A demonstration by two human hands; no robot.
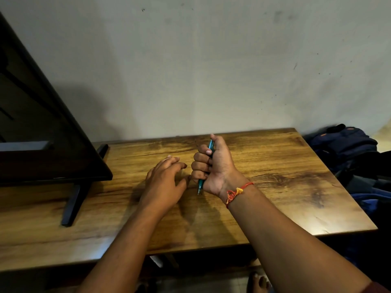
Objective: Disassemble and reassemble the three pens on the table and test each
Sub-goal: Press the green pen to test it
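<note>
A dark flat screen [42,123] stands at the far left of the wooden bench [296,187], one black stand foot [74,206] reaching toward the near edge. Right of it, the left forearm runs up from the lower edge, and the left hand [163,182] lies palm down low over the bench. Its fingers are loosely spread and lightly bent, holding nothing, and the thumb points toward the pen tip. Whether the palm touches the wood cannot be told.

Just beside it, the right hand [213,168] makes an upright fist around a teal pen [200,185]. Four fingers wrap the barrel and the thumb lies along the upper end. The tip points down, close above the bench. A red and yellow thread band [237,192] circles that wrist. A dark blue backpack [347,144] sits beyond the right edge.
</note>
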